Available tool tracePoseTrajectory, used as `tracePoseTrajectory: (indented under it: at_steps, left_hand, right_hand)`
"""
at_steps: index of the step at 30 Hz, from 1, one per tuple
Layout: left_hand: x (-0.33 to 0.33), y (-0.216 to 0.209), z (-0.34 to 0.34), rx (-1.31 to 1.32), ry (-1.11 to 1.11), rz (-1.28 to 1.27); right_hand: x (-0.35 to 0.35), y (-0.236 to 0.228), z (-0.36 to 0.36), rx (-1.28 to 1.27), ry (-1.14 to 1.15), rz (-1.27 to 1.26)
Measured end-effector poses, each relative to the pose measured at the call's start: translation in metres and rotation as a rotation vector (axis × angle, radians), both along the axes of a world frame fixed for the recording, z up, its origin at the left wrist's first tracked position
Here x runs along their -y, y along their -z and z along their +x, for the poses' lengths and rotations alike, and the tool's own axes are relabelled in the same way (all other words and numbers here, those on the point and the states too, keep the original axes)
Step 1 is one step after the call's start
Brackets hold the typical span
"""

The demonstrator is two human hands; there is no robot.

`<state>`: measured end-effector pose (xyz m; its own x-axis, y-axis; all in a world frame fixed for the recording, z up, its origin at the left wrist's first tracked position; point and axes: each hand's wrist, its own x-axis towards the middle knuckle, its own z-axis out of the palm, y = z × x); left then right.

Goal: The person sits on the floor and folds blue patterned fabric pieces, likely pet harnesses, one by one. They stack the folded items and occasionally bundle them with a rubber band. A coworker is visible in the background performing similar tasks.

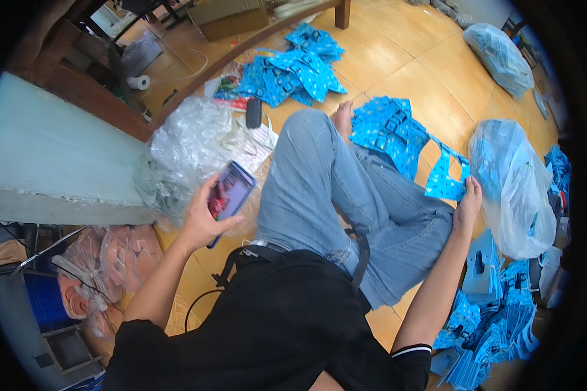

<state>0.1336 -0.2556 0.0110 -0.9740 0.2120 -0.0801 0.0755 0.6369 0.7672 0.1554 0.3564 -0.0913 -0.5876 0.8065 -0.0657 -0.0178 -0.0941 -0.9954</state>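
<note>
My left hand (204, 218) is closed around a smartphone (231, 190) whose lit screen shows a picture. At the right, the fingers of my right hand (468, 203) pinch the lower edge of a flat blue piece (445, 186) with a small light print and cut-out openings. A narrow strip runs from that piece toward a pile of similar blue printed pieces with black parts (388, 133), which lies by my bare foot and against my jeans (300, 176). What the pieces are made of, I cannot tell.
More blue printed pieces (287, 75) lie on the tiled floor ahead. Crumpled clear plastic (189, 133) and a small black object (254, 113) are at the left. A filled plastic bag (512, 189) and stacked blue pieces (492, 326) sit at the right. Pinkish bagged material (111, 267) lies lower left.
</note>
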Motion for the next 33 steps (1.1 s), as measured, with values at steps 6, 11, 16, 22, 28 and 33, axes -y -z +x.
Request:
tracePoseTrajectory:
  at_steps: [6, 11, 16, 22, 28, 33]
  left_hand:
    - [-0.02, 0.03, 0.048, 0.511, 0.491, 0.083]
    - [-0.001, 0.025, 0.048, 0.846, 0.561, 0.088]
    - [-0.028, 0.029, 0.071, 0.276, 0.219, -0.199]
    - [-0.033, 0.023, 0.085, 0.295, -0.002, -0.347]
    - [-0.084, 0.055, 0.076, 0.134, -0.217, -0.193]
    - [-0.056, 0.045, 0.069, 0.188, 0.158, -0.045]
  right_hand:
    - [-0.001, -0.002, 0.0, -0.027, -0.03, -0.003]
    - [0.007, -0.01, -0.001, -0.022, -0.033, 0.004]
    - [0.012, -0.015, 0.0, -0.018, -0.009, -0.001]
    - [0.014, -0.017, -0.002, -0.04, -0.038, -0.014]
    - [0.02, -0.024, -0.003, -0.06, -0.054, -0.002]
    - [0.02, -0.022, -0.003, -0.024, -0.055, 0.089]
